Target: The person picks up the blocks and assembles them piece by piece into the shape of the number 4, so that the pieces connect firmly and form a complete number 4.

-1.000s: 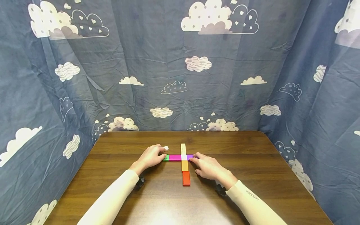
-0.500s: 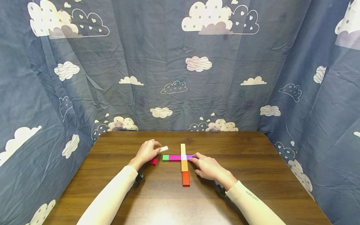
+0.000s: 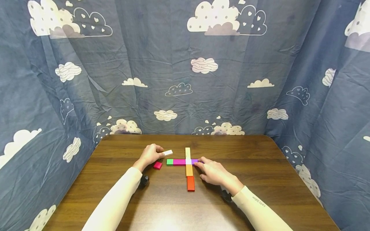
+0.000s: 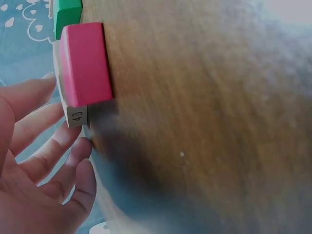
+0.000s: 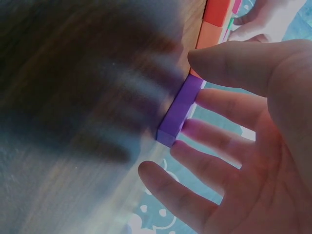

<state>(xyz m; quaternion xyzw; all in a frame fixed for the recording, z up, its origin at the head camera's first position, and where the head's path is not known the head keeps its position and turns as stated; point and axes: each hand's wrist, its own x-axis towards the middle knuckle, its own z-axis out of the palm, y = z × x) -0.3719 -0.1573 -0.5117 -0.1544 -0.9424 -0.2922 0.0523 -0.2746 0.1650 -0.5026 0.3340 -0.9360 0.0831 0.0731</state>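
Observation:
My left hand [image 3: 151,154] is at the left end of a white block [image 3: 168,153], thumb and fingertips close to that end or touching it. In the left wrist view its fingers are loosely bent, and the block's end [image 4: 76,117] bears the number 43. A pink-red block [image 3: 157,165] lies just in front of this hand. My right hand [image 3: 214,170] touches the purple block [image 5: 181,109] with nearly straight fingertips; its thumb is apart from the fingers. The purple block forms the right arm of a flat cross of coloured blocks around a white centre [image 3: 189,161].
The cross also has a green block [image 3: 170,162] and a magenta block [image 3: 179,162] on its left. A cream block [image 3: 188,153] points backward; orange [image 3: 189,170] and red [image 3: 190,183] blocks run forward. A cloud-print curtain [image 3: 173,80] hangs behind the wooden table [image 3: 170,205].
My left hand has moved left and back from the green block to the white block's end, uncovering the pink-red block. My right hand stays at the purple block.

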